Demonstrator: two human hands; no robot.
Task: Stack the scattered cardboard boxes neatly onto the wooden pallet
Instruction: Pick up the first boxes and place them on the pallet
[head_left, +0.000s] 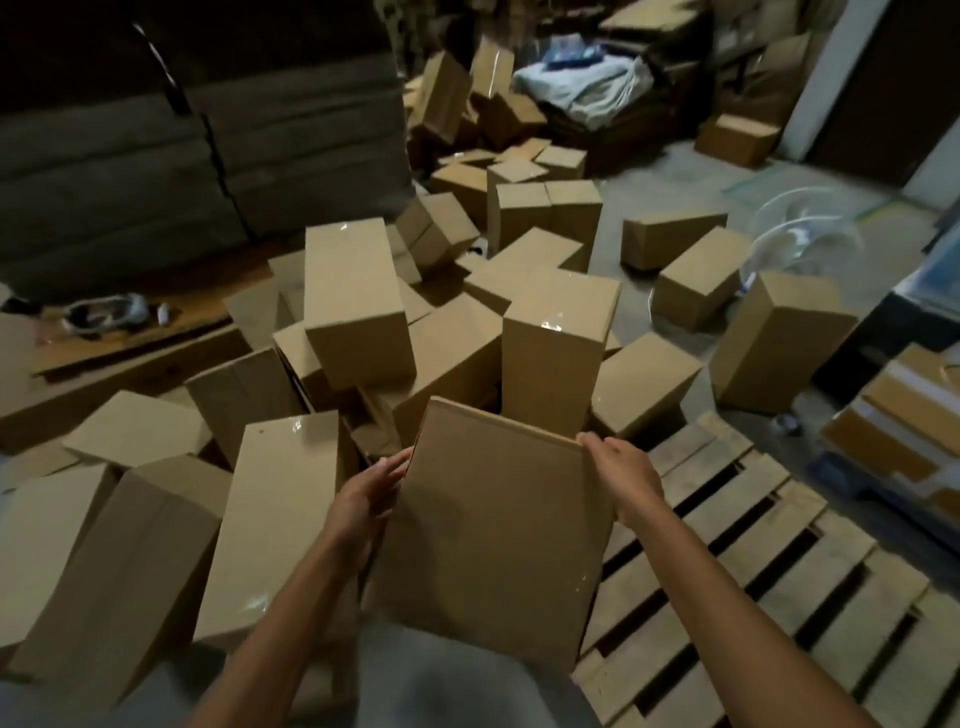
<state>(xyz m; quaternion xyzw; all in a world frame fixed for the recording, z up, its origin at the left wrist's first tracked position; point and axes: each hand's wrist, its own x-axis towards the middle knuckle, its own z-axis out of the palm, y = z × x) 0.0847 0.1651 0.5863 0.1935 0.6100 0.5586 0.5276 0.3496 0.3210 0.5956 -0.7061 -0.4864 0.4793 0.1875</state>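
Head view, biggest thing first: what lies beyond the fingertips? asks the first voice.

The second answers: scattered boxes (358, 306), a loose brown heap ahead of both sets of fingers and out to the left of them. Some stand upright, some are tipped on an edge, and several lean on each other. More lie farther off on the grey floor.

And next in size?

The wooden pallet (753, 545) — it lies flat to the right of the right-hand fingers and runs back toward the person, its slats bare.

Where is the box being handled?

The held box (498, 535) is between the two hands, a broad face turned toward the camera. Its right edge overlaps the pallet's left edge, but whether it touches the wood I cannot tell. Just past its far end stands a tall box (556, 353), upright.

Anything else out there?

A white fan (802, 234), blurred, well beyond the right fingers.

Now the hands.

The left hand (366, 496) lies flat against the box's left side, fingers straight and close together, pointing away from the person. The right hand (626, 478) clasps the far right corner — thumb on the upper face, fingers curled down the right side.

Smallest thing?

A shoe (104, 312), far to the left of the left fingers.
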